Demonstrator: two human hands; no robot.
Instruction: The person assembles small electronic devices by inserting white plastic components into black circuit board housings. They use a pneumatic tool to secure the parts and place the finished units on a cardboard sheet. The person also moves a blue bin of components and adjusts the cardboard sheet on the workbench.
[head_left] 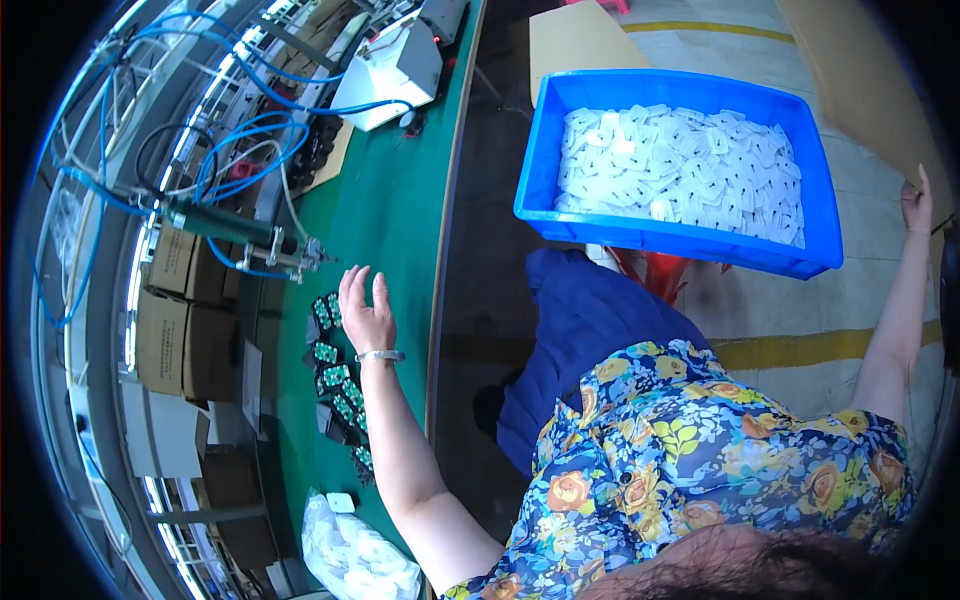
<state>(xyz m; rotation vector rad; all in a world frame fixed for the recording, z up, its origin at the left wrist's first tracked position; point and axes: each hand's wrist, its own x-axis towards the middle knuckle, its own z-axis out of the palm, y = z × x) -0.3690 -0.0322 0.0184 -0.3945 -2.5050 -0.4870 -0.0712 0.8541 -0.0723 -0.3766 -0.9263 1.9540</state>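
My left hand (pixel 367 312) is raised over the green bench, its fingers stretched out and holding nothing that I can see. Just beyond its fingertips is the tip of a dark green cylinder-shaped tool (pixel 232 226) with blue air hoses. Beside the wrist and forearm lie several black pieces with green circuit boards (pixel 333 378). Far out to the right, my right hand (pixel 917 207) is beside the lower edge of a brown cardboard sheet (pixel 860 80). One finger points up; whether the hand touches the cardboard I cannot tell.
A blue tub (pixel 680 237) full of small white plastic pieces (pixel 680 165) stands ahead of me, on something red. A clear bag of white pieces (pixel 355 555) lies on the near part of the green bench (pixel 400 210). A white machine (pixel 392 75) and cartons (pixel 185 345) are along the left.
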